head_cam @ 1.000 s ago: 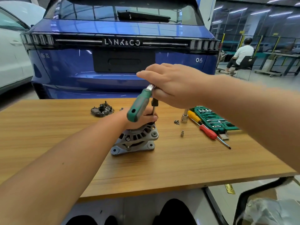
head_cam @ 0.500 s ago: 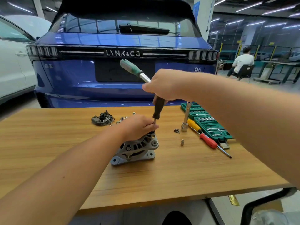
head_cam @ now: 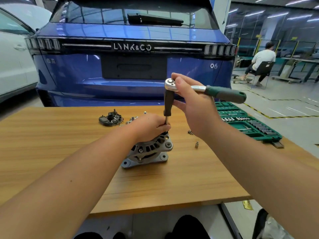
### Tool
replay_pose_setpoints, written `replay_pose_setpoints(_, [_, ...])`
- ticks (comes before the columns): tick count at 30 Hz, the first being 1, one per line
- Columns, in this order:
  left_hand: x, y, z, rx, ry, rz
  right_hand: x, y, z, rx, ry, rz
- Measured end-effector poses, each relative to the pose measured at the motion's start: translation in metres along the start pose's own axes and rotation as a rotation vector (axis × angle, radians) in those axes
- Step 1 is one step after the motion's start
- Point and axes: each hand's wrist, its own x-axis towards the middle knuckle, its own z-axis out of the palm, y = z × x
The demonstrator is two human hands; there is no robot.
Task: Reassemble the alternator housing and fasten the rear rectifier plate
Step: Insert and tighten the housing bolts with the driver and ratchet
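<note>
2 hands work over the alternator housing [head_cam: 149, 151], which sits mid-table [head_cam: 51, 144]. Left hand [head_cam: 148, 125] curls around the driver shaft [head_cam: 168, 102] at the housing's top; right hand [head_cam: 195, 107] grips the ratchet [head_cam: 222, 92] by its head.

You face the rear of a blue car [head_cam: 134, 66] parked just past the wooden tabletop [head_cam: 51, 144], with a white car [head_cam: 15, 62] to your left. To your right, grey floor [head_cam: 284, 104] marked with yellow-black lines runs to glass partitions [head_cam: 276, 31] under ceiling strip lights [head_cam: 269, 13], where a person [head_cam: 262, 61] sits on a chair [head_cam: 263, 68].
</note>
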Motion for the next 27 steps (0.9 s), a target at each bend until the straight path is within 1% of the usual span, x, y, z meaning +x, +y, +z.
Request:
replay_pose_setpoints(1, [0.001, 0.0, 0.0, 0.006, 0.004, 0.005, -0.001, 0.002, -0.002, -0.15, -0.012, -0.14])
replay_pose_setpoints(4, [0.001, -0.002, 0.0, 0.035, 0.014, 0.05, 0.004, 0.007, -0.009, -0.691, -0.07, -0.688])
replay_pose_setpoints(5, [0.002, -0.003, 0.001, 0.03, 0.016, 0.057, 0.007, 0.007, -0.011, -0.836, -0.099, -0.81])
replay_pose_setpoints(7, [0.004, -0.007, 0.004, 0.006, 0.022, 0.055, 0.012, 0.002, -0.014, -1.066, -0.19, -0.942])
replay_pose_setpoints(8, [0.006, -0.009, 0.006, 0.015, 0.022, 0.051, 0.015, -0.003, -0.015, -1.164, -0.248, -0.949])
replay_pose_setpoints(12, [0.008, -0.009, 0.008, -0.025, 0.037, 0.036, 0.023, -0.031, -0.014, -1.572, -0.458, -0.869])
replay_pose_setpoints(14, [0.005, -0.004, 0.006, 0.006, 0.05, 0.059, 0.027, -0.045, -0.013, -1.699, -0.576, -0.825])
replay_pose_setpoints(16, [0.003, -0.001, 0.005, 0.015, 0.059, 0.068, 0.032, -0.058, -0.012, -1.772, -0.676, -0.771])
replay_pose_setpoints(18, [0.0, 0.002, 0.001, 0.032, 0.046, 0.049, 0.038, -0.067, -0.01, -1.838, -0.716, -0.732])
replay_pose_setpoints(19, [0.0, 0.003, 0.0, 0.047, 0.038, 0.045, 0.039, -0.07, -0.008, -1.854, -0.703, -0.695])
replay_pose_setpoints(20, [-0.001, 0.004, -0.001, 0.062, 0.03, 0.047, 0.042, -0.072, -0.005, -1.849, -0.672, -0.615])
replay_pose_setpoints(22, [-0.003, 0.005, -0.002, 0.067, 0.013, 0.05, 0.046, -0.073, 0.003, -1.762, -0.612, -0.393])
replay_pose_setpoints(23, [-0.003, 0.005, -0.002, 0.058, 0.008, 0.049, 0.047, -0.072, 0.006, -1.676, -0.582, -0.274])
replay_pose_setpoints(24, [-0.003, 0.004, -0.001, 0.048, 0.007, 0.049, 0.05, -0.07, 0.009, -1.537, -0.53, -0.12])
replay_pose_setpoints(25, [-0.004, 0.003, -0.001, 0.042, 0.005, 0.049, 0.051, -0.068, 0.012, -1.341, -0.456, 0.055])
replay_pose_setpoints(27, [-0.004, 0.002, -0.001, 0.039, 0.006, 0.039, 0.051, -0.064, 0.014, -0.86, -0.282, 0.372])
